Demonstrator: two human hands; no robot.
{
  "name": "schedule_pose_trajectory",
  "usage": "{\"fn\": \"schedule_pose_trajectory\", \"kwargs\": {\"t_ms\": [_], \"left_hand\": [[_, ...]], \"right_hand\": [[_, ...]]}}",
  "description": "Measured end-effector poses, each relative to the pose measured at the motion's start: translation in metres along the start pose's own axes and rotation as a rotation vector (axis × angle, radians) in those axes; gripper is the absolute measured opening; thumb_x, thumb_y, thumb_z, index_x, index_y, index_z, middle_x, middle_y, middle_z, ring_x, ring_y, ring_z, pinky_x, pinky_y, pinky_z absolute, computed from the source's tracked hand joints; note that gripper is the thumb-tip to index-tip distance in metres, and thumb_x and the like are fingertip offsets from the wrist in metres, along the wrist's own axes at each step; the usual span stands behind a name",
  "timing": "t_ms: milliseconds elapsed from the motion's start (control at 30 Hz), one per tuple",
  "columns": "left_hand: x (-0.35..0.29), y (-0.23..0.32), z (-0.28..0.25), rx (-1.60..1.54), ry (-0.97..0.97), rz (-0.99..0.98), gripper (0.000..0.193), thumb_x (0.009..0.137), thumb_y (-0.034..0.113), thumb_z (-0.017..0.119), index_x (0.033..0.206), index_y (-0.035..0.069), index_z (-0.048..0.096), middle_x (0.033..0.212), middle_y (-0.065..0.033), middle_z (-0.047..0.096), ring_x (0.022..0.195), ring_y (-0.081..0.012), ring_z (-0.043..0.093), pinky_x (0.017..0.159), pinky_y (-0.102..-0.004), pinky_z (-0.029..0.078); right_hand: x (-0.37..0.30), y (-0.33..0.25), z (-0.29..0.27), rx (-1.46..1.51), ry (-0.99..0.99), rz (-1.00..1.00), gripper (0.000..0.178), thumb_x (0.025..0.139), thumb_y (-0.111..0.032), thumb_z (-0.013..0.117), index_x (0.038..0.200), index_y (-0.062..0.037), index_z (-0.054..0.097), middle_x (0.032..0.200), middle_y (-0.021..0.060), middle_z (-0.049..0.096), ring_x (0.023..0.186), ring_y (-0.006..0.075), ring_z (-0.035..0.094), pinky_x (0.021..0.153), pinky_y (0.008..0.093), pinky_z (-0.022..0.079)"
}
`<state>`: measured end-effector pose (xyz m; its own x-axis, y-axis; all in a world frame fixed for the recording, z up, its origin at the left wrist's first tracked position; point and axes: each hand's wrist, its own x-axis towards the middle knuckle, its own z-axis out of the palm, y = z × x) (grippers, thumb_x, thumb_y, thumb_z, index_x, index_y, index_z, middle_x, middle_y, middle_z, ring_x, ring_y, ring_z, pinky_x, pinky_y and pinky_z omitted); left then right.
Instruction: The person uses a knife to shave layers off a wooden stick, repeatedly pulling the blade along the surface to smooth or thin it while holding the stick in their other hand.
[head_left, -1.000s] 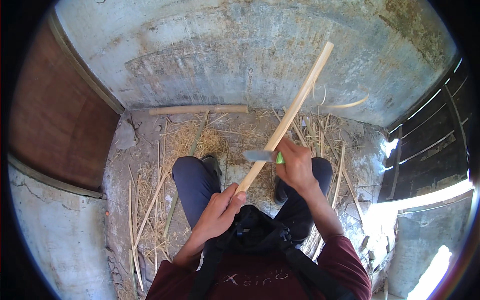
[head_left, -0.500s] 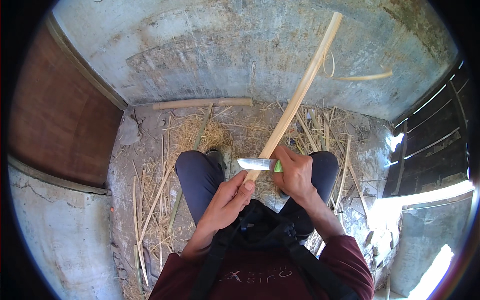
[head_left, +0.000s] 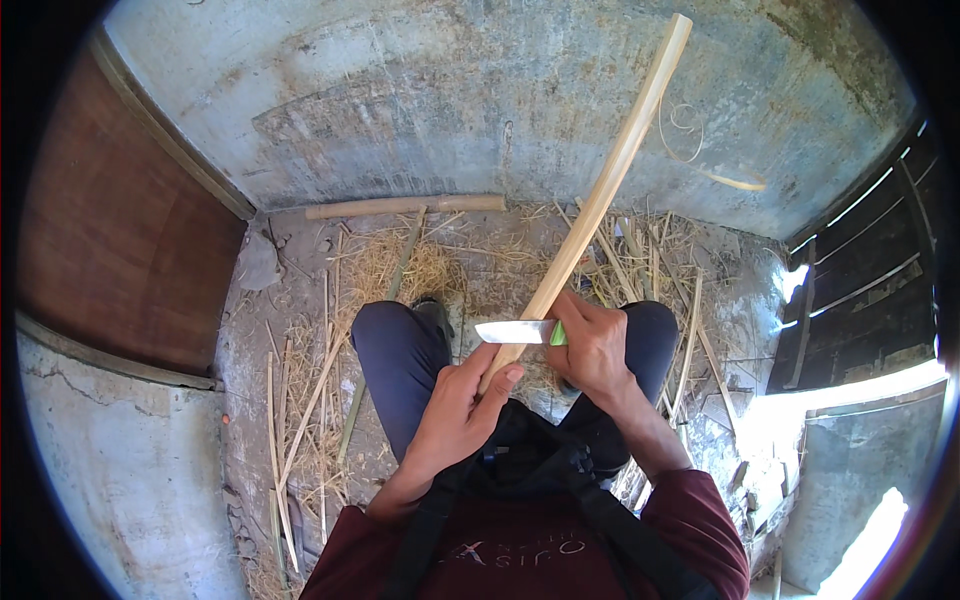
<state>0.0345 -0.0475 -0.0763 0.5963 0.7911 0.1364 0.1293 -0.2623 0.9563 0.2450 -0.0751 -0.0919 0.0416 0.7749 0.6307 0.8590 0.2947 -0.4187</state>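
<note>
A long, pale strip of split bamboo (head_left: 605, 190) slants from between my knees up and away to the right. My left hand (head_left: 462, 405) grips its near end, thumb along the top. My right hand (head_left: 595, 345) is closed round the green handle of a knife (head_left: 515, 331), whose blade lies across the bamboo just beyond my left fingers and points left. A thin curled shaving (head_left: 740, 183) hangs off the right edge of the strip near its far end.
Straw-like shavings (head_left: 365, 265) and several bamboo sticks (head_left: 312, 405) litter the floor on both sides of my legs. A bamboo pole (head_left: 405, 207) lies along the base of the concrete wall (head_left: 400, 110). A brown door panel (head_left: 125, 220) is at left, dark boards (head_left: 860, 290) at right.
The bamboo strip has shifted slightly away, its far end now higher in view. My left hand has moved a little along it. The shaving has swung and curled; the knife hand stays nearly still.
</note>
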Motion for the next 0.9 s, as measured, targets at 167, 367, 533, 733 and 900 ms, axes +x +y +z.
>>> {"fn": "schedule_pose_trajectory", "kwargs": {"t_ms": [167, 367, 533, 733, 900], "left_hand": [[-0.004, 0.000, -0.005, 0.025, -0.056, -0.036, 0.025, 0.111, 0.020, 0.064, 0.120, -0.002, 0.064, 0.067, -0.0062, 0.055, 0.056, -0.0116, 0.049, 0.054, -0.0313, 0.039], [-0.001, 0.002, -0.003, 0.070, -0.019, 0.031, 0.024, 0.111, 0.020, 0.064, 0.118, -0.003, 0.065, 0.069, -0.0106, 0.059, 0.054, -0.0171, 0.053, 0.053, -0.0354, 0.039], [0.000, 0.007, -0.002, 0.079, -0.012, 0.053, 0.025, 0.113, 0.020, 0.060, 0.117, -0.005, 0.065, 0.074, -0.0178, 0.066, 0.056, -0.0297, 0.062, 0.055, -0.0404, 0.044], [0.000, 0.007, -0.004, 0.099, -0.066, 0.055, 0.027, 0.114, 0.017, 0.056, 0.131, -0.004, 0.059, 0.078, -0.0199, 0.067, 0.061, -0.0364, 0.066, 0.060, -0.0427, 0.048], [-0.002, 0.003, -0.004, 0.098, -0.071, 0.084, 0.032, 0.114, 0.016, 0.055, 0.138, -0.005, 0.055, 0.079, -0.0198, 0.068, 0.064, -0.0379, 0.068, 0.060, -0.0427, 0.048]], "right_hand": [[0.007, 0.005, -0.008, 0.008, 0.021, 0.025, 0.030, 0.074, -0.001, 0.071, 0.104, -0.0043, 0.067, 0.083, 0.0106, 0.067, 0.064, 0.0337, 0.069, 0.056, 0.0435, 0.053], [-0.002, -0.004, 0.002, 0.025, -0.026, -0.040, 0.035, 0.068, -0.003, 0.073, 0.102, -0.0072, 0.067, 0.082, 0.0084, 0.065, 0.065, 0.0310, 0.070, 0.055, 0.0431, 0.053], [-0.006, -0.004, 0.010, -0.006, -0.033, -0.030, 0.038, 0.064, -0.004, 0.074, 0.101, -0.0080, 0.067, 0.081, 0.0077, 0.063, 0.064, 0.0301, 0.069, 0.055, 0.0431, 0.052], [0.001, 0.000, 0.007, -0.025, 0.033, -0.006, 0.034, 0.065, -0.005, 0.073, 0.099, -0.0082, 0.067, 0.081, 0.0072, 0.063, 0.063, 0.0301, 0.068, 0.055, 0.0433, 0.052], [0.009, 0.001, 0.004, -0.053, 0.091, -0.020, 0.031, 0.066, -0.006, 0.074, 0.097, -0.0080, 0.067, 0.080, 0.0068, 0.063, 0.062, 0.0301, 0.068, 0.054, 0.0433, 0.052]]}}
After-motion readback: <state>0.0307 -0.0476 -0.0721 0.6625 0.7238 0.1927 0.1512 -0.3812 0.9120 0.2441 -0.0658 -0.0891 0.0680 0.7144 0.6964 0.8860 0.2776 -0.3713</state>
